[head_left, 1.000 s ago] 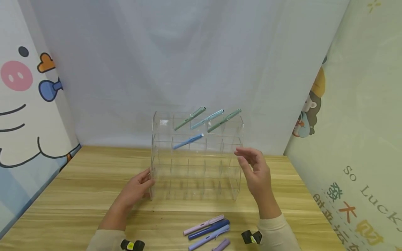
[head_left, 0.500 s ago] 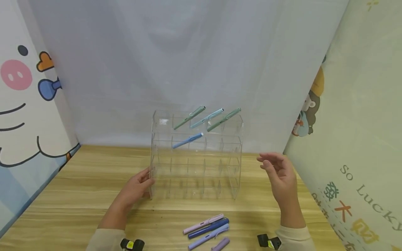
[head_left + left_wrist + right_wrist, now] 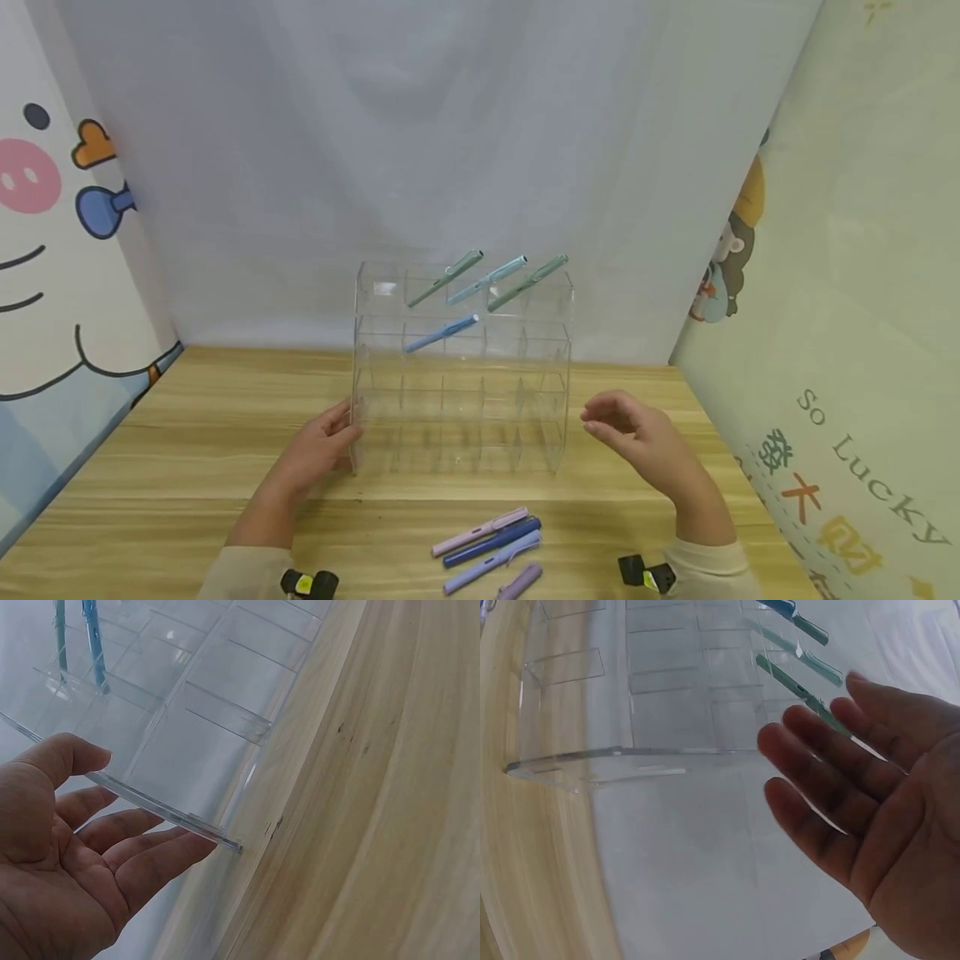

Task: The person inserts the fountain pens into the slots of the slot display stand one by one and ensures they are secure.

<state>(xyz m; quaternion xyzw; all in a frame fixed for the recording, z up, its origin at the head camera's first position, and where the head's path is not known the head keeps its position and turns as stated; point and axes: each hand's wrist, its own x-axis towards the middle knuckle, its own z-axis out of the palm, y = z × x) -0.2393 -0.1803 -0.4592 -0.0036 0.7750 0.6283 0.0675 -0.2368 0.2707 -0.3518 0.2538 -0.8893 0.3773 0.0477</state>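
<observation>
A clear acrylic pen rack (image 3: 567, 367) stands upright on the table. My left hand (image 3: 318, 446) holds its left side panel low down, thumb at the front edge and fingers along the outside, as the left wrist view shows. Three pens lean in the top tier: a green pen (image 3: 446, 279), a pale blue pen (image 3: 487, 280) and another green pen (image 3: 528, 283). One tier lower rests a blue pen (image 3: 441, 333). To the right of the rack, my right hand (image 3: 637, 433) is in the air, apart from it, fingers loosely bent and holding nothing.
In front of the rack lie a pink pen (image 3: 480, 532), a navy pen (image 3: 492, 542), a lavender pen (image 3: 492, 563) and a purple pen (image 3: 520, 582), partly cut off by the frame. A white curtain (image 3: 465, 150) hangs behind the wooden table (image 3: 225, 400).
My right hand drew away from the rack's right side, then came lower and slightly back left. The left hand stays at the panel, and the pens have not moved. The head view shifted a little.
</observation>
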